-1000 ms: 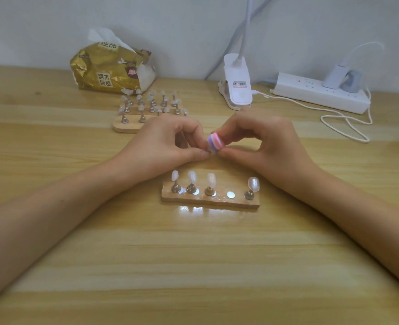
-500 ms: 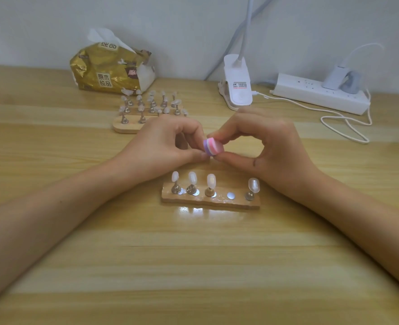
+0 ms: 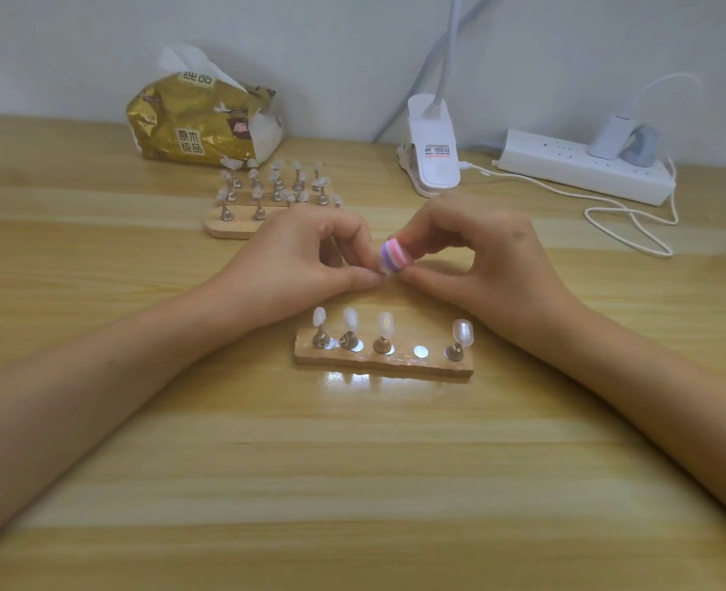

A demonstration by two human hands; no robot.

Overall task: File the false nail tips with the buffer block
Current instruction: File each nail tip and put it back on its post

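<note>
Head view, desk.

Right hand point(image 3: 480, 258): thumb and forefinger curled round the buffer block point(image 3: 393, 257), gripping it. The block is a small striped piece, purple, pink and white bands. It is held above the table point(image 3: 352, 462), between my two hands, behind the near wooden holder point(image 3: 382, 362).

Left hand point(image 3: 306, 253): fingers curled, thumb and forefinger tips pinched together, touching the block's lower left edge. What sits between those tips is hidden; I cannot tell whether this hand grips anything.

Near holder: flat on the table, just in front of both hands. Four nail tips point(image 3: 385, 324) stand upright on small metal stands: three grouped at the left and one at the far right. Between the third and fourth, a bare metal disc point(image 3: 421, 351) with no stand on it.

Far holder point(image 3: 229, 228): behind my left hand, crowded with more tips on stands; count not readable.

Back of desk, left to right: gold tissue pack point(image 3: 199, 121), white clip lamp point(image 3: 433, 155), white power strip point(image 3: 583, 168) with a plug in it. A white cable point(image 3: 625, 215) loops on the table in front of the strip.
</note>
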